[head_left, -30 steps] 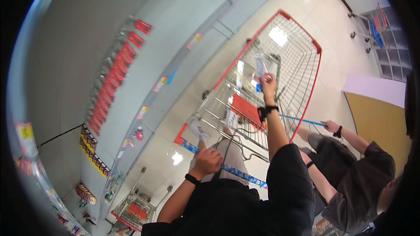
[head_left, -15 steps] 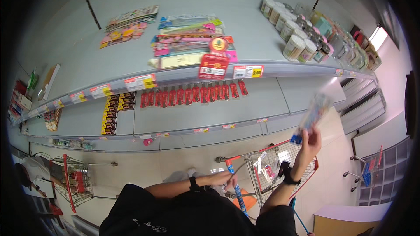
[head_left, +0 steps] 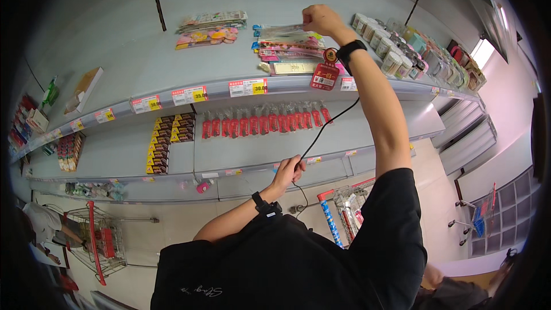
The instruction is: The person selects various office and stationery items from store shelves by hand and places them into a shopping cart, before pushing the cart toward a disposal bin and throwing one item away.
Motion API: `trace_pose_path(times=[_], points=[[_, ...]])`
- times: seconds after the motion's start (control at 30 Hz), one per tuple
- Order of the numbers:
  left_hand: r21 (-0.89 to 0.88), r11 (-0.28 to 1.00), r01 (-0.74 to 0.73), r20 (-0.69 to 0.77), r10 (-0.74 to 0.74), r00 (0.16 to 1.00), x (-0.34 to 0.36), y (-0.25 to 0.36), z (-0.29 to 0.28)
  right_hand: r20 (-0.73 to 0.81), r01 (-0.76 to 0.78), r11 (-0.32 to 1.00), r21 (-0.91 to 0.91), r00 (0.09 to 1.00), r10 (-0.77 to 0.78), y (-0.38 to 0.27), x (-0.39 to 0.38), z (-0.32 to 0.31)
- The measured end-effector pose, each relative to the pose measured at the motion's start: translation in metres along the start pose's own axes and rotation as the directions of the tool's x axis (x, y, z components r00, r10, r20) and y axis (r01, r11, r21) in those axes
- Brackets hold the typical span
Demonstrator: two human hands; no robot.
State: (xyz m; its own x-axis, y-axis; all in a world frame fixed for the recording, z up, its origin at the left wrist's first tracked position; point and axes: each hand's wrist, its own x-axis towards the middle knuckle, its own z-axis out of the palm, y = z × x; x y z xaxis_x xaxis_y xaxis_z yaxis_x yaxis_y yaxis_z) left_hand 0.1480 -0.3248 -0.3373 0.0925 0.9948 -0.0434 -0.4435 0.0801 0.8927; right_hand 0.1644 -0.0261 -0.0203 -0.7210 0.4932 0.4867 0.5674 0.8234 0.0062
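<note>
My right hand (head_left: 318, 20) is at the back of a pile of flat, colourful packets (head_left: 290, 51) on the upper shelf, its fingers pinched on a clear, slim package (head_left: 287, 30) lying on top. A black watch is on that wrist, and a red hanging sign (head_left: 324, 76) is just in front of the pile. Lower down, my left hand (head_left: 287, 169) is closed round a thin black cable (head_left: 315, 140), which runs up toward my right arm. Behind that cable, red packaged items (head_left: 258, 123) stand in a row on the lower shelf, beside yellow-and-brown boxes (head_left: 158, 155).
Lidded tubs (head_left: 390, 60) stand to the right of the packets, a flat carton (head_left: 86, 89) to the left. My trolley (head_left: 330, 218) with a patterned handle is below the shelf. A co-worker (head_left: 49, 224) with another trolley (head_left: 103, 241) is at lower left, another person (head_left: 459, 293) at lower right.
My right hand has risen from over the trolley to the shelf pile, bringing the clear package. My left hand has left the trolley handle and now holds the cable. The view has turned toward the shelves.
</note>
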Motion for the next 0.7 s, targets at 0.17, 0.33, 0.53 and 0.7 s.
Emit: trace_pose_path(times=[0.17,0.33,0.53,0.7], points=[[0.036,0.999,-0.030,0.037,0.029,0.999,-0.013,0.010,-0.012,0.305,0.078,0.931,-0.356,0.952,0.037,-0.015,0.013,0.027],[0.070,0.997,-0.028,0.053,0.025,0.998,-0.015,0.005,-0.032,0.336,-0.002,0.978,-0.209,0.939,0.073,-0.026,0.005,0.017],[0.160,0.984,-0.076,0.049,0.069,0.996,-0.009,0.006,-0.045,-0.073,-0.062,0.988,-0.143,0.996,0.052,-0.020,0.003,-0.011],[0.175,0.977,-0.119,0.076,0.107,0.991,-0.008,0.008,-0.036,-0.007,-0.018,0.946,-0.323,1.000,0.017,-0.015,0.010,0.003]])
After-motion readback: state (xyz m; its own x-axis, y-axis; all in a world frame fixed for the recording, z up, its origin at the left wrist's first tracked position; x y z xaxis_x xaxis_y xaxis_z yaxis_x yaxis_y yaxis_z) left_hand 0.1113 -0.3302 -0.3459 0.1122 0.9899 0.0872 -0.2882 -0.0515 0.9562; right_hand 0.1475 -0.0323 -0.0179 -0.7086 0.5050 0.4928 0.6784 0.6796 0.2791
